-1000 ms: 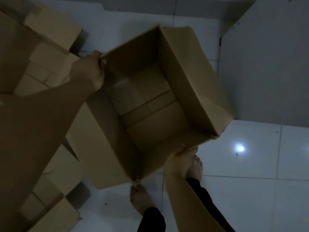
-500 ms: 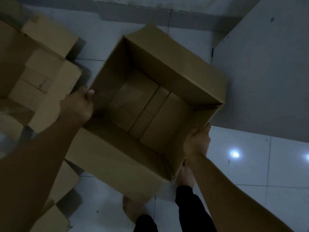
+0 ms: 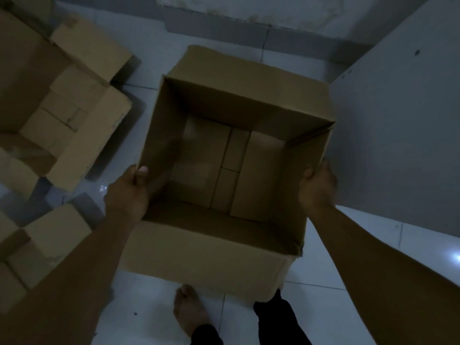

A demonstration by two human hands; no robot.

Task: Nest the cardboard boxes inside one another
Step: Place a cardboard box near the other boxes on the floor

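A large open brown cardboard box (image 3: 204,255) fills the middle of the head view, mouth up, with nothing inside but its folded bottom flaps. My left hand (image 3: 127,192) grips its left wall near the front corner, thumb over the rim. My right hand (image 3: 318,188) grips the right wall at the rim. The box sits squarely in front of me above my bare feet (image 3: 189,310). Other open cardboard boxes (image 3: 74,125) lie at the left, and another box (image 3: 44,245) is at the lower left.
White tiled floor (image 3: 323,310) lies all around. A grey board or panel (image 3: 398,135) stands at the right, close to the box's right wall. A wall base runs along the top. My dark trouser legs show at the bottom.
The box has swung from a tilted, diagonal pose to square and level in front of me. My left hand has slid down its left wall and my right hand has shifted to the right wall.
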